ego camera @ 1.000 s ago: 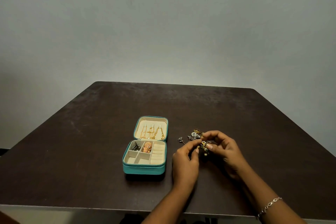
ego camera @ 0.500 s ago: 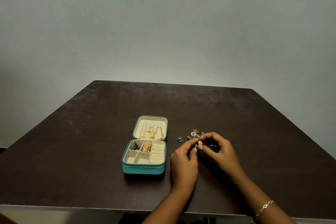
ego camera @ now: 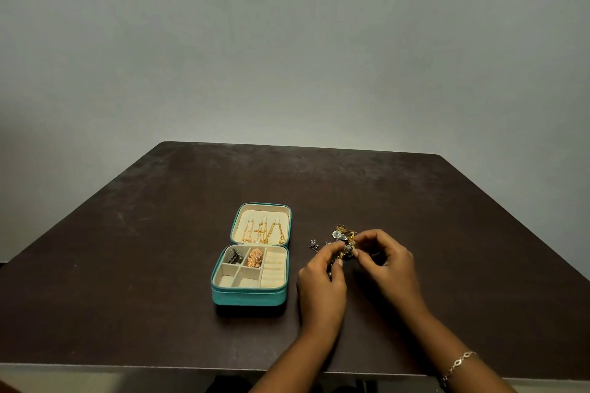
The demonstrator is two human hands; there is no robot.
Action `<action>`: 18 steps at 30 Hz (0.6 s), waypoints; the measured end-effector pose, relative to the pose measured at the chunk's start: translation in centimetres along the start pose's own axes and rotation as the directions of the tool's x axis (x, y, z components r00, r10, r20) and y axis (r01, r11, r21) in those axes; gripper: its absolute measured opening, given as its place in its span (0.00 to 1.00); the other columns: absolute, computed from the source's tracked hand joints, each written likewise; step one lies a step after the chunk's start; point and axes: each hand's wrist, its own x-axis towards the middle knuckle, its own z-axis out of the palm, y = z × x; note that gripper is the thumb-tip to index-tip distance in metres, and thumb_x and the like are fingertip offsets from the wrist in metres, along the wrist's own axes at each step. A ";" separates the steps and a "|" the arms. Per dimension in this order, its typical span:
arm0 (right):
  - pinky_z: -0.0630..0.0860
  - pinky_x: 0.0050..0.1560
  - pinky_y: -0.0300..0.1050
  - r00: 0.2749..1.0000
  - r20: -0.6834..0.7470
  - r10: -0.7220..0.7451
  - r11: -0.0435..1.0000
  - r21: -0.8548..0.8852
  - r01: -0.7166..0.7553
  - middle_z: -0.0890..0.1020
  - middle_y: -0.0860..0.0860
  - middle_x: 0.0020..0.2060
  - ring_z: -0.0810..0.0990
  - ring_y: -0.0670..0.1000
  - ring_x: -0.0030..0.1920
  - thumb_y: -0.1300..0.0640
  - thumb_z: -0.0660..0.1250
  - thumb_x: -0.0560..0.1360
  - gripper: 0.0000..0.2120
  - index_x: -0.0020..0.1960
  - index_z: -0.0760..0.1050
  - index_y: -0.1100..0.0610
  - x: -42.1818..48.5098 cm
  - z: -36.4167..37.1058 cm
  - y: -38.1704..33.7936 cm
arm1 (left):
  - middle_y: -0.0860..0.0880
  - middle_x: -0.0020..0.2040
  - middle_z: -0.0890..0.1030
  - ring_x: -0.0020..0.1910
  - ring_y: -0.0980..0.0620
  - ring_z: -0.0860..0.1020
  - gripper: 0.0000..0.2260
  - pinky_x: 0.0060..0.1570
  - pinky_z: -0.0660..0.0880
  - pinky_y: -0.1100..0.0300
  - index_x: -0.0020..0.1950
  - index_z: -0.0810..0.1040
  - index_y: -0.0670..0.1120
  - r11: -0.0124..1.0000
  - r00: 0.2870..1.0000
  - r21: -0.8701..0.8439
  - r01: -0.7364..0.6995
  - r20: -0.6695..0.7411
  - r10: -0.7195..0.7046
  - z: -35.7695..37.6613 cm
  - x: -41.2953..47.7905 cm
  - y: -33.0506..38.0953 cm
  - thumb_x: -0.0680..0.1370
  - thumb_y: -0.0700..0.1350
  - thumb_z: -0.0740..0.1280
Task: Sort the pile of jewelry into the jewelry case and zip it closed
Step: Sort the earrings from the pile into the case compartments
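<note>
Left hand and right hand both pinch a tangled gold-and-silver jewelry clump at the near edge of the loose jewelry pile on the dark brown table. Just left of them, the square teal zip-up jewelry case lies open, long axis running away from the person, lid flat at the far end. Hands have barely shifted since half a second ago, and the case hasn't moved.

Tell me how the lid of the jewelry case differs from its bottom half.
The lid is one undivided panel; the base is split into compartments. The lid holds gold chains; the base holds a dark piece and an orange-gold piece. Both are teal outside, cream inside.
</note>
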 end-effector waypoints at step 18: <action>0.72 0.42 0.30 0.979 0.067 -0.191 0.953 -0.226 0.201 0.80 0.40 0.43 0.78 0.41 0.44 0.61 0.65 0.69 0.10 0.49 0.78 0.53 -0.2 0.2 0.4 | 0.50 0.45 0.81 0.44 0.55 0.78 0.07 0.42 0.71 0.68 0.46 0.79 0.48 0.999 0.999 0.013 0.038 -0.024 -0.038 0.4 1.0 0.1 0.73 0.36 0.67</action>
